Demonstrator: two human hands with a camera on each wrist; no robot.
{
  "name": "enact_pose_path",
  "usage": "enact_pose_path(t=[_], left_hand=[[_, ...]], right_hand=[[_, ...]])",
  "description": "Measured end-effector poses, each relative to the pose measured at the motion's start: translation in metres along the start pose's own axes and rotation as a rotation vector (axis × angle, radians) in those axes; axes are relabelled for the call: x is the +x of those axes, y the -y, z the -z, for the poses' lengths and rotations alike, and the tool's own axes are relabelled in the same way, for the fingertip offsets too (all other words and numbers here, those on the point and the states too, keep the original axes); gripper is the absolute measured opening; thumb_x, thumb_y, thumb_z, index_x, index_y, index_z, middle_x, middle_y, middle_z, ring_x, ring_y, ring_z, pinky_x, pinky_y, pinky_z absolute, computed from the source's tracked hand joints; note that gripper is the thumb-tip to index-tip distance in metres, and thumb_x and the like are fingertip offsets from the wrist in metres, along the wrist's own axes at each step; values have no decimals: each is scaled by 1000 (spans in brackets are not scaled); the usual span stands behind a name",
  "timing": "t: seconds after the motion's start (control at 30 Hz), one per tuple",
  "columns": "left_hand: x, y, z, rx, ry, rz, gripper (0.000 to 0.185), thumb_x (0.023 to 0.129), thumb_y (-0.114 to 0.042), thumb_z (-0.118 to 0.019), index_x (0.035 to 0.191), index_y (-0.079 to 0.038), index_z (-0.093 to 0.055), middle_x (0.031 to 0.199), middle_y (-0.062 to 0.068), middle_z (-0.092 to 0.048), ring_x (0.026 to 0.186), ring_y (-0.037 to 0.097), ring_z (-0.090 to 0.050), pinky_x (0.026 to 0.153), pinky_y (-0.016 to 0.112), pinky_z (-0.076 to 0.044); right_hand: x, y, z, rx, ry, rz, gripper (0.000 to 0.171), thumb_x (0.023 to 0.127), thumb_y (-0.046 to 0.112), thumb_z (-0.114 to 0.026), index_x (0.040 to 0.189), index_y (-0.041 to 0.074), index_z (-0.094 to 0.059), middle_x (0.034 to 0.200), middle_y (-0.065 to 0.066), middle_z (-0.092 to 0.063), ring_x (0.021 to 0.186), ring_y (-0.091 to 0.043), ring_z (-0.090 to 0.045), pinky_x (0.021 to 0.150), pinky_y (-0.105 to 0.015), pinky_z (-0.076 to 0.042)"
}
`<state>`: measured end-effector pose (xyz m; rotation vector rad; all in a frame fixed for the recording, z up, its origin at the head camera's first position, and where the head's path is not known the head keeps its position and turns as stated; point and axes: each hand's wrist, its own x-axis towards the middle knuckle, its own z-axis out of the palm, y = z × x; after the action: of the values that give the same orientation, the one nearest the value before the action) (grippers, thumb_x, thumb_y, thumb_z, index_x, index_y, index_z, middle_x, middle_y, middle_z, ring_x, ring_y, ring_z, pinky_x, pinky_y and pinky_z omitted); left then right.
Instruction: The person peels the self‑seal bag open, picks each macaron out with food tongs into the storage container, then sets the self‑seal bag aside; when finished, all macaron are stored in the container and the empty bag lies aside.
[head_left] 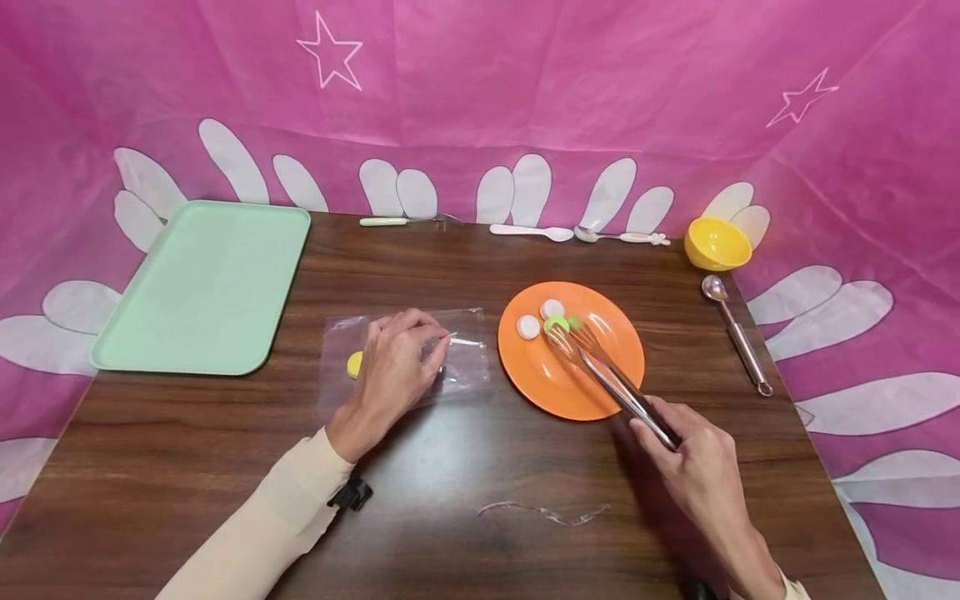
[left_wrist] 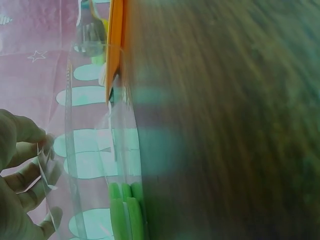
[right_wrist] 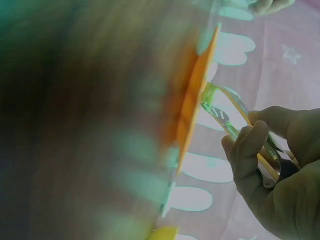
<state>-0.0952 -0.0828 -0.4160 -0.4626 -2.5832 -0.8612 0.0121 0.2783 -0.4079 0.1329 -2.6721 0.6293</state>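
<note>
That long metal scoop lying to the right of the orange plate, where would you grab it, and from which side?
Probably by the straight, thin handle of the scoop, around its middle, coming down from above. It lies flat on the table with its round bowl toward the yellow bowl and a ring at the near end, with open wood on both sides for the fingers.

The head camera looks down from high up at the whole brown wooden table (head_left: 450,467), facing the pink cloth wall (head_left: 480,83) at the back. The left wrist camera sits low and close by the left hand (left_wrist: 20,175), and the right wrist camera sits just as close by the right hand (right_wrist: 280,175). All three views share the round orange plate (head_left: 547,375), seen edge-on from both wrists (left_wrist: 116,45) (right_wrist: 197,100).
</note>
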Motion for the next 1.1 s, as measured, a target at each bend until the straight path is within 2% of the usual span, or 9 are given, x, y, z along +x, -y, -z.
enact_pose_path(t=[0.2, 0.43, 0.57, 0.7, 0.87, 0.97, 1.1], left_hand=[[0, 0, -1, -2, -9, -2, 8, 94, -13, -79, 96, -8, -86, 99, 4, -79, 97, 24, -77, 96, 53, -50], [0, 0, 2, 1, -15, -13, 7, 93, -13, -80, 95, -9, -85, 99, 4, -79, 95, 24, -77, 97, 55, -49], [-1, 0, 1, 0, -8, -14, 7, 92, -13, -81, 96, -8, -86, 98, 4, -78, 94, 24, -77, 97, 55, -49], [0, 0, 2, 2, -5, -12, 8, 93, -13, -80, 97, -8, -86, 99, 5, -78, 95, 24, -77, 97, 55, -49], [1, 0, 3, -2, -8, -14, 9, 94, -13, -79, 98, -7, -86, 100, 5, -79, 95, 24, -77, 97, 54, -48], [0, 0, 3, -6, -20, -25, 9, 93, -12, -80, 97, -7, -85, 99, 4, -79, 95, 24, -77, 96, 53, -49], [-2, 0, 3, -15, -21, -33, 9, 93, -13, -80, 97, -7, -85, 99, 4, -79, 94, 24, -78, 97, 54, -49]], right_hand=[[-6, -8, -2, -7, 22, -44, 38, 81, 7, -90, 117, 6, -81, 98, -11, -81, 73, -19, -66, 66, -19, -43], [-8, -6, 1, 5, 31, -65, 40, 80, 8, -90, 120, 6, -80, 100, -11, -81, 76, -20, -67, 67, -18, -43], [-10, 2, 4, 41, 27, -74, 41, 81, 8, -91, 120, 6, -80, 99, -9, -80, 77, -6, -63, 69, -14, -42], [-9, 17, 5, 116, 46, -28, 43, 80, 5, -92, 121, 8, -80, 102, -6, -81, 83, 4, -61, 75, -6, -44], [-1, 36, -4, 155, 111, 71, 41, 80, 6, -92, 119, 8, -80, 103, -1, -80, 83, -6, -67, 79, -5, -46], [5, 44, -14, 161, 152, 126, 39, 81, 8, -92, 119, 11, -80, 100, 1, -80, 81, -10, -68, 78, -10, -48], [14, 52, -27, 153, 210, 183, 38, 84, 12, -91, 119, 10, -79, 97, -1, -78, 81, -12, -67, 73, -24, -55]])
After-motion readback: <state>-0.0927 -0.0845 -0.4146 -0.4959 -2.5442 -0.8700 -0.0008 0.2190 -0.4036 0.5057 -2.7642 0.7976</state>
